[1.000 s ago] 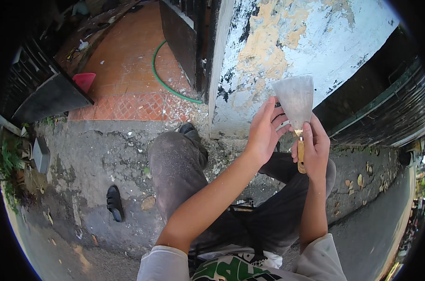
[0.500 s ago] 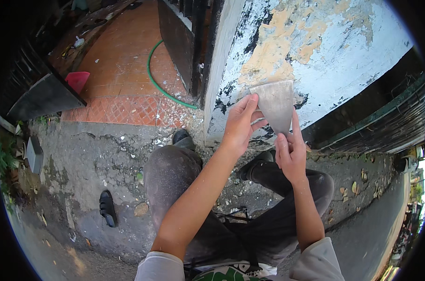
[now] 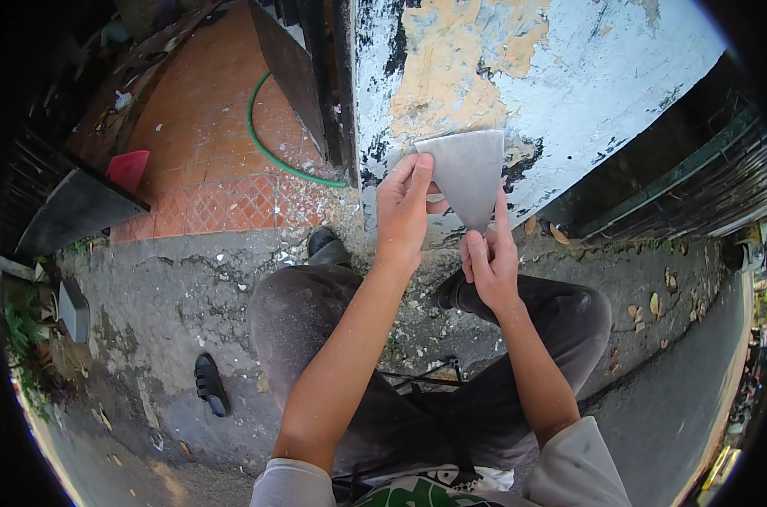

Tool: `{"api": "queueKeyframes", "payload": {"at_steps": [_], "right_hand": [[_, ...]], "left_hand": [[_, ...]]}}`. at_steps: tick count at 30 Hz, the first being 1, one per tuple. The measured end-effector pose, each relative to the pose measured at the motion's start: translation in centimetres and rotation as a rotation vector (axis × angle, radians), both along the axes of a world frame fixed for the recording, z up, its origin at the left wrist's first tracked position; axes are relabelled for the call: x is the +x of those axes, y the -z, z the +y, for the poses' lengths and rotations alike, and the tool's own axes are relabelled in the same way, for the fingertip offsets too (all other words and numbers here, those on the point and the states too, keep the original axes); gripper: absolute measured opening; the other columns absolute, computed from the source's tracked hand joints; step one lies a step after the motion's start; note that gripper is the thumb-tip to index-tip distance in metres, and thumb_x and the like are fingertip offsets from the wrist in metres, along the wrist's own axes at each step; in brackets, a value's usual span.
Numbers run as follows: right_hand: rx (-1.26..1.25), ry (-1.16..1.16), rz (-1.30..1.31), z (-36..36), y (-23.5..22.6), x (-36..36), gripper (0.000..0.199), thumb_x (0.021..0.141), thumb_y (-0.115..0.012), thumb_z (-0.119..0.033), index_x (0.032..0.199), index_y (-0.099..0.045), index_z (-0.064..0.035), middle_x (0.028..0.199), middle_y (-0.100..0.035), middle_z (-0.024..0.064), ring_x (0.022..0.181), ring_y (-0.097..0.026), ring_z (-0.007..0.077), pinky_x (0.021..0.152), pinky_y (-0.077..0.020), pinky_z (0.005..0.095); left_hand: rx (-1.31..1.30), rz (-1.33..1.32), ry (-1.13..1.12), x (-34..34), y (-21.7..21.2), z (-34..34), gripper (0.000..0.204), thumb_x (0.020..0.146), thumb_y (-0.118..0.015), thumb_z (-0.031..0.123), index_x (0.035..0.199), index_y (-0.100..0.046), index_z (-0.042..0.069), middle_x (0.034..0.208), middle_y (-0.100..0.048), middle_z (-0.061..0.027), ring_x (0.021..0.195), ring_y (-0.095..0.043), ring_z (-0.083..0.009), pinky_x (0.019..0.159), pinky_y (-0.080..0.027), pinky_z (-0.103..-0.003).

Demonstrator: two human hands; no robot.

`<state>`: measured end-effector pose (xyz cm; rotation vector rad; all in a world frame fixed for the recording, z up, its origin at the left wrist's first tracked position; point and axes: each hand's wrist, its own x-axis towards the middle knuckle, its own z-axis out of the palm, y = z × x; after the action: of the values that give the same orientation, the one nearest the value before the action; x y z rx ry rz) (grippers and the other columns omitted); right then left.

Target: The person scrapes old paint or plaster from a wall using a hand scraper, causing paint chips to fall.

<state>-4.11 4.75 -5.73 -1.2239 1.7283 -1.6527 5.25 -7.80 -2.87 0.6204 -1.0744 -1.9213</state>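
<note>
A wide, flat metal scraper (image 3: pixel 464 173) is held up in front of the wall, its broad edge pointing away from me. My left hand (image 3: pixel 405 207) pinches the blade's left corner, thumb on top. Closed around the narrow end is my right hand (image 3: pixel 492 264), with the index finger stretched along the blade's right side; the handle is hidden in that hand. Beyond the scraper stands a pale blue wall (image 3: pixel 603 84) with a bare tan patch (image 3: pixel 443 80) and black spots where paint has come off. Whether the blade touches the wall I cannot tell.
Paint flakes litter the concrete ground (image 3: pixel 172 296) and the edge of the orange tiles (image 3: pixel 206 93). A green hose (image 3: pixel 269 154) curves beside the dark gate (image 3: pixel 291 80). At left are a pink plastic thing (image 3: pixel 128 169) and a black sandal (image 3: pixel 210 384). My bent knees flank my forearms.
The wall and the gate have shifted left in the picture. Both hands and the scraper have moved left and slightly up, and the blade shows more squarely. The grip looks the same.
</note>
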Motion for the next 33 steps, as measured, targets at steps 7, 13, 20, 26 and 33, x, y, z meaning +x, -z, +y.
{"api": "queueKeyframes", "payload": {"at_steps": [7, 13, 20, 26, 33], "right_hand": [[0.005, -0.033, 0.019, 0.1, 0.9, 0.4, 0.062, 0.1, -0.043, -0.008, 0.152, -0.011, -0.0011, 0.062, -0.045, -0.0025, 0.048, -0.038, 0.0029, 0.042, -0.0312, 0.0186], [0.031, 0.056, 0.132, 0.0, 0.6, -0.1, 0.056, 0.098, -0.051, -0.011, 0.148, -0.028, 0.0018, 0.079, -0.061, 0.006, 0.06, -0.05, 0.007, 0.056, -0.0437, 0.0242], [0.078, 0.106, 0.298, -0.8, -0.6, -1.0, 0.058, 0.096, -0.055, -0.013, 0.147, -0.031, -0.0025, 0.083, -0.065, 0.019, 0.065, -0.063, 0.0221, 0.062, -0.0486, 0.0309], [0.056, 0.092, 0.382, -0.9, -2.2, -1.9, 0.059, 0.094, -0.056, -0.015, 0.148, -0.033, -0.015, 0.081, -0.064, 0.0252, 0.068, -0.065, 0.0403, 0.061, -0.0491, 0.0369], [0.032, -0.03, 0.195, -0.2, -1.0, -0.9, 0.062, 0.093, -0.058, -0.014, 0.149, -0.03, -0.0117, 0.08, -0.064, 0.0228, 0.065, -0.065, 0.0351, 0.063, -0.0491, 0.0349]], "left_hand": [[0.011, -0.027, -0.044, 0.2, -0.2, 0.0, 0.03, 0.098, -0.055, 0.037, 0.105, -0.063, 0.009, 0.094, -0.064, 0.0021, 0.084, -0.06, -0.0072, 0.069, -0.052, -0.024], [-0.028, -0.038, -0.07, 0.0, -0.6, 0.0, 0.026, 0.099, -0.055, 0.035, 0.102, -0.062, 0.011, 0.095, -0.064, 0.0028, 0.085, -0.061, -0.0067, 0.066, -0.051, -0.023], [-0.032, -0.024, -0.156, -0.8, -0.5, 0.1, 0.025, 0.099, -0.055, 0.034, 0.1, -0.061, 0.01, 0.089, -0.061, 0.0033, 0.078, -0.057, -0.0059, 0.066, -0.052, -0.025], [0.027, 0.021, -0.135, -0.5, -0.8, 0.0, 0.023, 0.099, -0.056, 0.032, 0.102, -0.06, 0.01, 0.087, -0.06, 0.0036, 0.077, -0.057, -0.0068, 0.067, -0.053, -0.027], [-0.054, -0.033, -0.16, 0.2, -0.6, 0.2, 0.024, 0.099, -0.054, 0.032, 0.099, -0.061, 0.009, 0.087, -0.062, 0.0028, 0.075, -0.059, -0.0056, 0.066, -0.054, -0.025]]}}
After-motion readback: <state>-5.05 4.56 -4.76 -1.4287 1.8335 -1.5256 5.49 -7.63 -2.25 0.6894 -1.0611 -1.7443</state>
